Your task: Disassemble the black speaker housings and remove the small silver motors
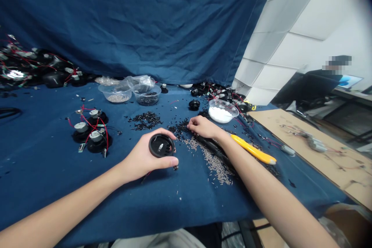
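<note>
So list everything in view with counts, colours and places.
held round part: 1, black, centre
motor assemblies: 3, black, grey, red, left
wired piles: 2, black and red, back left, back right
clear bowls: at least 3, colourless, back
white bits: uncounted, white, right bowl
small pieces: many, black, centre
metallic slivers: many, greyish, right
loose round parts: 2+, black, back
rod: 1, black, right
yellow handle: 1, yellow, right
loop: 1, black, left edge
board: 1, brown, right
wired items: several, red-grey, on board
cloth: uncounted, blue, table and backdrop
wall: 1, white, back right
person: 1, dark clothing, background
screen: 1, blue-white, background
left hand: 1, bare, left of centre
right hand: 1, bare, centre
</note>
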The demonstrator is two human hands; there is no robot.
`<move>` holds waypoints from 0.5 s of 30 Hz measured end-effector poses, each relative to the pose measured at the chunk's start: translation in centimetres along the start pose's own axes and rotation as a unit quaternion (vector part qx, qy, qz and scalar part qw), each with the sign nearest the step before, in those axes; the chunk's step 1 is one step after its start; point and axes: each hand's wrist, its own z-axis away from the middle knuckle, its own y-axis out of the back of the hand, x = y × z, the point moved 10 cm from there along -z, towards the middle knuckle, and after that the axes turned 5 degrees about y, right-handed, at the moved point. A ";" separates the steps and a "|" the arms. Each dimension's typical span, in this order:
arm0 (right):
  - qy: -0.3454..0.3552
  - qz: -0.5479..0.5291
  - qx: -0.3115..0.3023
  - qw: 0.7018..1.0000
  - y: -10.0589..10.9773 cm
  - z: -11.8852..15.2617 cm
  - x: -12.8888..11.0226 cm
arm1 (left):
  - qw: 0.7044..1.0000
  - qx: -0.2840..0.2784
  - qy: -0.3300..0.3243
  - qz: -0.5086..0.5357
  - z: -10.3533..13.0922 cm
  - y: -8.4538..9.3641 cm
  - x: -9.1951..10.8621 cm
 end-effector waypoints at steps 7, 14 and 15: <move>0.012 0.024 0.007 1.000 0.2 0.0 -0.4 | 1.000 0.000 -0.001 -0.007 -0.1 0.0 0.0; 0.041 0.057 0.011 0.997 0.3 0.2 -1.5 | 1.000 0.001 -0.002 -0.009 -0.2 0.0 -0.1; 0.046 0.063 0.012 0.997 0.3 0.2 -1.7 | 1.000 0.001 -0.003 -0.009 -0.1 0.0 -0.1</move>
